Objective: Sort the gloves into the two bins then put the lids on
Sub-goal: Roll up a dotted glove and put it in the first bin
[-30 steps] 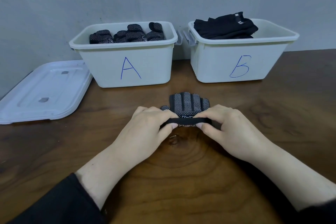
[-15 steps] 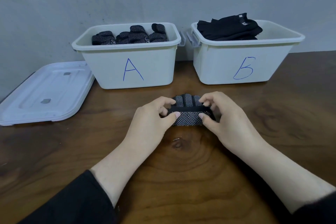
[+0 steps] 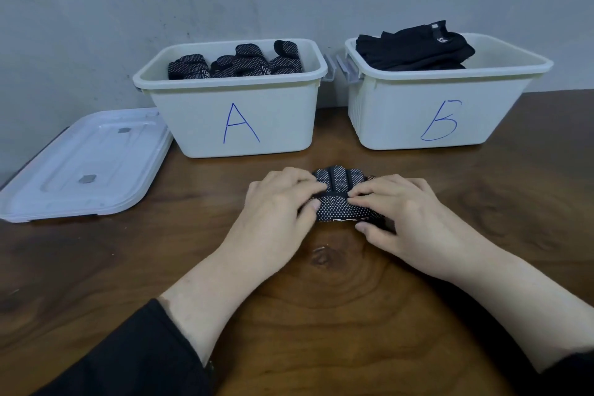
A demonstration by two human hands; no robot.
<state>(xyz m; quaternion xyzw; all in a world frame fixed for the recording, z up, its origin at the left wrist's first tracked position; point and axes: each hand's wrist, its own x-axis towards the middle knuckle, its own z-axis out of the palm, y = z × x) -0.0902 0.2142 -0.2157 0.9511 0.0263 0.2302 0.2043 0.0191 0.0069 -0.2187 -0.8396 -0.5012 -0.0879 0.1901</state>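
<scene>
On the wooden table (image 3: 321, 315), just in front of the two white bins, we have the dotted black glove (image 3: 341, 202) folded over on itself. Our left hand (image 3: 276, 212) pinches its left edge with curled fingers and thumb, and our right hand (image 3: 408, 215) does the same on its right edge. Bin A (image 3: 238, 116) holds more dotted gloves (image 3: 238, 63); bin B (image 3: 440, 109) holds plain black gloves (image 3: 414, 48). The clear lids (image 3: 83, 167) lie flat left of bin A.
</scene>
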